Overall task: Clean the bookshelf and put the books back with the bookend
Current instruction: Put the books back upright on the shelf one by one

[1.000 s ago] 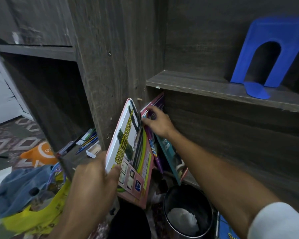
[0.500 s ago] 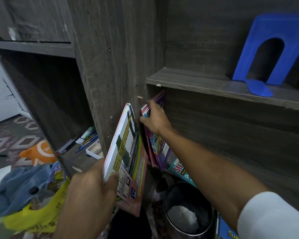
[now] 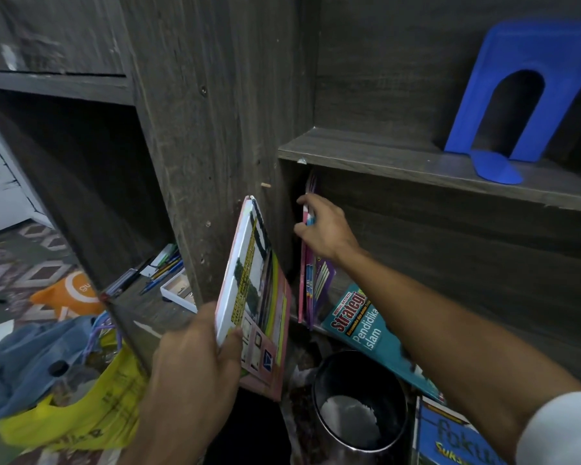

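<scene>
A person restocks a dark wooden bookshelf, both hands on books at its lower right compartment. The right hand [image 3: 322,229] reaches into that compartment, its fingers [image 3: 311,200] and thumb curled over the top edges of the thin upright books [image 3: 316,286], pinching them where they stand on end against the compartment's left wall. The left hand [image 3: 195,374], nearer the camera, grips a stack of books [image 3: 259,297] by its lower corner, thumb pressed across the pink cover and the other fingers hidden behind.

The stack's long axis runs nearly upright, its top tilted away, and it sits just left of the upright books, in front of the vertical divider. Slotting it in looks to call for a short move to the right and inward, alongside the books that the right hand steadies.

A teal book [image 3: 366,327] lies slanted just right of the upright ones. The blue bookend [image 3: 524,95] stands on the shelf above [image 3: 399,159], well apart from both hands and nearer the right.
</scene>
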